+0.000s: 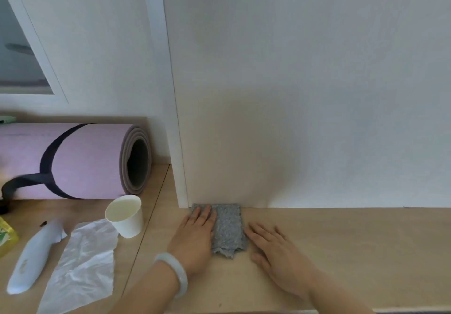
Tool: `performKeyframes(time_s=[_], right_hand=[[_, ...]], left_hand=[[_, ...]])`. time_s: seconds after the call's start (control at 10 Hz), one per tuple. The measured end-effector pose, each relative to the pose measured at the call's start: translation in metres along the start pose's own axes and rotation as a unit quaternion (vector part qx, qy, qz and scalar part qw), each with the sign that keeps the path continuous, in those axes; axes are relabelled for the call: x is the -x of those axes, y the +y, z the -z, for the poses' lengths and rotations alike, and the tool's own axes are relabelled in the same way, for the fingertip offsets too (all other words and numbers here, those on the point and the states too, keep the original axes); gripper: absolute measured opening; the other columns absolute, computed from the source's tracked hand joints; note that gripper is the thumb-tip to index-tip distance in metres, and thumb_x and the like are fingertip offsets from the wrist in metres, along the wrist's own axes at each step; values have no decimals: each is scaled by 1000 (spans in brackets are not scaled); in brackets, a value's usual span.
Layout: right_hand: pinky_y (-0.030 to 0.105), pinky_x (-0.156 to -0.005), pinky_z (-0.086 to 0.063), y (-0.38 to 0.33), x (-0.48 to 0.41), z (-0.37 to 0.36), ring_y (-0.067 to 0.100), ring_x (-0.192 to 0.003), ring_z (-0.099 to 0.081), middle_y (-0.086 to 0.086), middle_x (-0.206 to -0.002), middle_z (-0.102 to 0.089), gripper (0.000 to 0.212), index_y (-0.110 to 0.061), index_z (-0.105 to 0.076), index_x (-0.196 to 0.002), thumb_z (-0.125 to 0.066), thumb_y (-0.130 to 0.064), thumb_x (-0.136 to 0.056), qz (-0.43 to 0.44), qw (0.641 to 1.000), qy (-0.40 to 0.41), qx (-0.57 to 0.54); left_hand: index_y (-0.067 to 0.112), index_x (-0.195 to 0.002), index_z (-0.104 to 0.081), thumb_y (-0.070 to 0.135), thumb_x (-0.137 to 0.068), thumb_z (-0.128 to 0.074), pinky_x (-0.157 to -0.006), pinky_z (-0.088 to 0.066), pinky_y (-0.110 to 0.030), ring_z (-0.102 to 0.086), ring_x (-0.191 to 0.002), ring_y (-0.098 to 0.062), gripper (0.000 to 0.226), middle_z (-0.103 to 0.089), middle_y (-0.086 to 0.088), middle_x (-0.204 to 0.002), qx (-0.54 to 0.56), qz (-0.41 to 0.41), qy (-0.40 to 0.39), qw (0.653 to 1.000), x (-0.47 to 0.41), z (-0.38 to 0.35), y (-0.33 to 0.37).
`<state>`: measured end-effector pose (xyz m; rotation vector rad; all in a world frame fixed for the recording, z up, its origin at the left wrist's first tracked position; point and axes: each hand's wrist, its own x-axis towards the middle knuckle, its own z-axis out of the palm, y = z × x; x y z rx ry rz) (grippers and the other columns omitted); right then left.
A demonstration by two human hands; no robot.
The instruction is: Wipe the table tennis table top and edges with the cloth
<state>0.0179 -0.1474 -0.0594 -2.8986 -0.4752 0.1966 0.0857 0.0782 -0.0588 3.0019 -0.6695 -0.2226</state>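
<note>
A folded grey speckled cloth (229, 228) lies on the light wooden table top (341, 245), its far end against the white wall. My left hand (195, 235), with a pale bangle on the wrist, lies flat with straight fingers resting on the cloth's left side. My right hand (273, 250) lies flat on the wood just right of the cloth, its fingertips at the cloth's right edge.
Left of a seam in the wood stand a white paper cup (125, 216), a crumpled clear plastic sheet (83, 262) and a white elongated device (31, 257). A rolled pink mat (73, 160) lies behind them. A yellow packet (6, 238) shows at the left edge.
</note>
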Motion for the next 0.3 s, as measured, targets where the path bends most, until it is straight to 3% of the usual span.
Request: performKeyframes(time_s=[0.1, 0.2, 0.3], right_hand=[[27, -121, -17, 19, 12, 13, 13, -147, -29, -3, -161, -31, 46, -20, -41, -150, -37, -35, -106, -21, 999, 13, -45], [24, -98, -41, 46, 30, 35, 17, -114, -60, 3, -123, -66, 26, -9, -67, -116, -48, -22, -103, -54, 987, 75, -132], [18, -86, -43, 84, 66, 58, 8, -96, -62, -8, -104, -71, 17, -20, -73, -91, -58, -23, -98, -112, 969, 147, -166]], left_hand=[[14, -158, -8, 24, -104, -42, -122, 0, -33, -4, -153, -23, 65, -5, -5, -166, -45, -1, -11, 999, -4, 7, 7], [12, -155, -22, 26, -99, -54, -122, -2, -35, -13, -152, -24, 66, -20, -8, -163, -70, 24, -1, 997, -2, 17, 29], [13, -150, -33, 21, -97, -52, -117, -12, -35, -26, -146, -24, 56, -36, -5, -155, -91, 36, 5, 995, 1, 32, 82]])
